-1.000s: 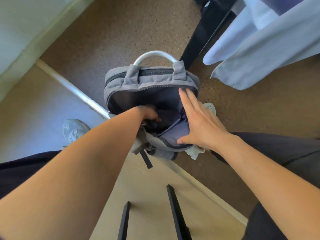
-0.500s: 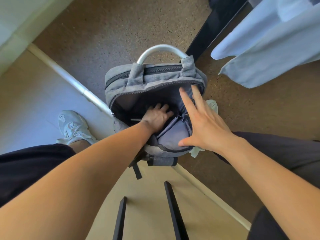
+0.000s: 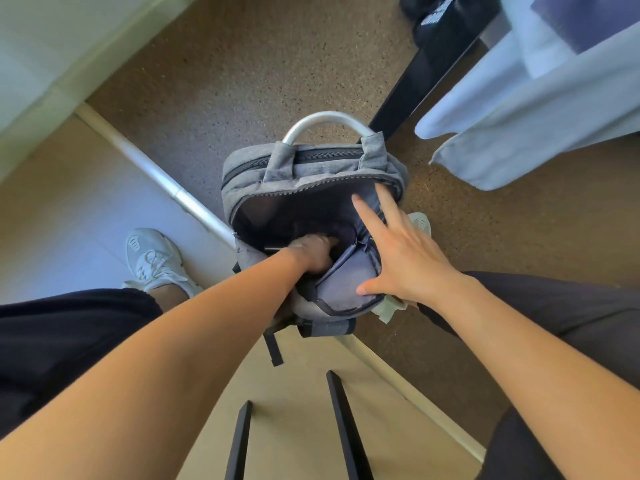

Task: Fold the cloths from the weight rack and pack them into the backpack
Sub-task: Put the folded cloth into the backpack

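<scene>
Bright, warm daylight lights the speckled floor [image 3: 242, 81] evenly. The inside of the backpack [image 3: 311, 171] lies in deep shadow. The pale cloths [image 3: 519, 133] at upper right look nearly washed out. Wide-angle distortion bends the edges, and the near left forearm [image 3: 156, 368] is soft.

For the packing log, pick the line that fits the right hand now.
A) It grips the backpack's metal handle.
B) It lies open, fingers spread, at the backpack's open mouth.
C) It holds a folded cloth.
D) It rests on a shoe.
B: the right hand has straight, spread fingers laid along the open edge of the backpack and holds nothing, while the left hand reaches inside.
</scene>
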The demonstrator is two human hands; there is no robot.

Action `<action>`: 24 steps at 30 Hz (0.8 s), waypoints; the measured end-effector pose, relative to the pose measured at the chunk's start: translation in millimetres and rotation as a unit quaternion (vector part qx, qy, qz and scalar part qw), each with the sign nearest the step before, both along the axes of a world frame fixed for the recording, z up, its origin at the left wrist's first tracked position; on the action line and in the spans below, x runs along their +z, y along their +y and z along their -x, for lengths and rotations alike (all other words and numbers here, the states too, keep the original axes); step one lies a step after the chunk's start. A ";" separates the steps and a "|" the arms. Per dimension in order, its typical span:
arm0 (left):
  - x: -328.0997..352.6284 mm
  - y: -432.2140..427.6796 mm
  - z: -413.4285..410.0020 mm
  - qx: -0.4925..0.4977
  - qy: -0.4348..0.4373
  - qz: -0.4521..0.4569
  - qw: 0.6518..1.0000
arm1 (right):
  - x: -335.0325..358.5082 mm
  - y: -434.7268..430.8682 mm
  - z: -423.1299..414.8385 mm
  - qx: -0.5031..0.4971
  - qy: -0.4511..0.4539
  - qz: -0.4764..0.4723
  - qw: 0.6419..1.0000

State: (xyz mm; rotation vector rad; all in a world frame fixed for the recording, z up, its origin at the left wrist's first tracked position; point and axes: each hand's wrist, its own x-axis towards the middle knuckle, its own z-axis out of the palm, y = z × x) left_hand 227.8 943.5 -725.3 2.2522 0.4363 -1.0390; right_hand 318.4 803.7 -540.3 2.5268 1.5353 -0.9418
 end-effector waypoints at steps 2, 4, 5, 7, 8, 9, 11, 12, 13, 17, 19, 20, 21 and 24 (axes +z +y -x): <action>22.6 9.7 -0.8 0.057 -0.024 0.012 0.998 | 2.8 -0.6 0.0 -0.012 0.012 -0.015 1.000; 51.4 20.4 -0.1 0.101 -0.056 0.013 0.993 | 5.7 -1.2 0.0 -0.027 0.034 -0.030 0.999; 67.4 24.6 0.7 0.118 -0.075 0.012 0.990 | 7.1 -1.7 -0.2 -0.037 0.050 -0.038 0.997; 99.4 30.3 3.3 0.139 -0.117 0.006 0.983 | 14.0 -2.1 -1.0 -0.063 0.087 -0.054 0.993; 114.6 32.4 5.1 0.150 -0.139 0.003 0.979 | 19.0 -2.5 -2.1 -0.078 0.104 -0.064 0.989; 129.2 34.1 7.1 0.159 -0.159 0.002 0.974 | 25.5 -3.2 -3.2 -0.094 0.117 -0.075 0.986; 159.1 36.0 11.6 0.160 -0.190 -0.003 0.969 | 41.8 -3.6 -5.7 -0.137 0.130 -0.106 0.976; 173.1 36.2 14.6 0.156 -0.201 -0.005 0.967 | 50.0 -3.6 -7.5 -0.166 0.133 -0.134 0.968; 186.3 35.8 17.4 0.154 -0.211 -0.003 0.965 | 57.9 -3.8 -9.7 -0.201 0.133 -0.171 0.955; 234.4 31.0 24.4 0.169 -0.251 0.026 0.953 | 95.5 -8.0 -24.4 -0.344 0.096 -0.340 0.870; 259.5 24.1 21.8 0.178 -0.277 0.047 0.943 | 113.8 -13.6 -35.1 -0.419 0.067 -0.409 0.808; 272.7 19.4 18.5 0.184 -0.292 0.062 0.937 | 120.5 -16.5 -41.8 -0.458 0.054 -0.443 0.769; 284.3 14.2 13.3 0.191 -0.306 0.074 0.930 | 125.0 -19.7 -49.4 -0.495 0.040 -0.471 0.729; 311.1 -1.8 -12.3 0.213 -0.343 0.098 0.910 | 130.7 -28.1 -73.1 -0.553 0.012 -0.518 0.653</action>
